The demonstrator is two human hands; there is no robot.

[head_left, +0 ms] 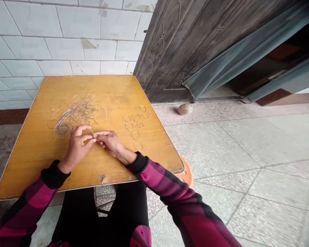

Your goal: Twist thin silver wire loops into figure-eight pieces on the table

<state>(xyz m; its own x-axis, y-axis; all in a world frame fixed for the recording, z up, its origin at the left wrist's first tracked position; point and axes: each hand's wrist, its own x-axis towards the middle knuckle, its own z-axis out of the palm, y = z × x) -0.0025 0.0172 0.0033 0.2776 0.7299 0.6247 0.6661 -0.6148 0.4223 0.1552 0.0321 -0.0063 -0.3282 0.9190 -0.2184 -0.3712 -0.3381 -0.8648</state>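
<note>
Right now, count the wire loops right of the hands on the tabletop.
8 wire loops lie on the tabletop: two beside the right hand, six farther toward the far edge. Others could be hidden under the hand.

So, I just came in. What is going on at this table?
A seated person is working with bare hands at a yellow wooden table. The left hand and right hand meet near the middle of the table, their fingers pinching a thin silver wire. Beyond the left hand lies a tangle of silver wire. To the right, small wire loops lie apart on the tabletop.
</note>
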